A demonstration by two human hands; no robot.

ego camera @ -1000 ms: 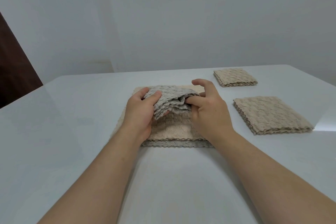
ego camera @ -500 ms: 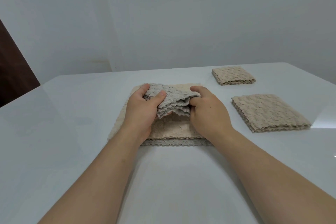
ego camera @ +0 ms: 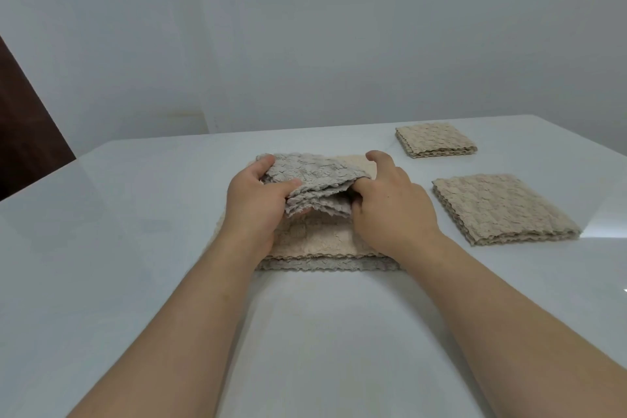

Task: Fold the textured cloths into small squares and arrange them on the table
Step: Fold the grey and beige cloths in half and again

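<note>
Two bare arms reach up from the bottom of the frame and meet in the middle. The left hand grips the left end of a bumpy grey cloth, thumb on top and fingers curled round the far edge. The right hand pinches the right end, with its thumb tucked into the folds and its first finger raised behind. The grey cloth is bunched in layers just above a flat pile of cloths, pale on top and grey underneath, lying on the white bench. Right of the pile sits a big folded tan cloth. A small folded tan cloth sits in the upper right, apart from it.
</note>
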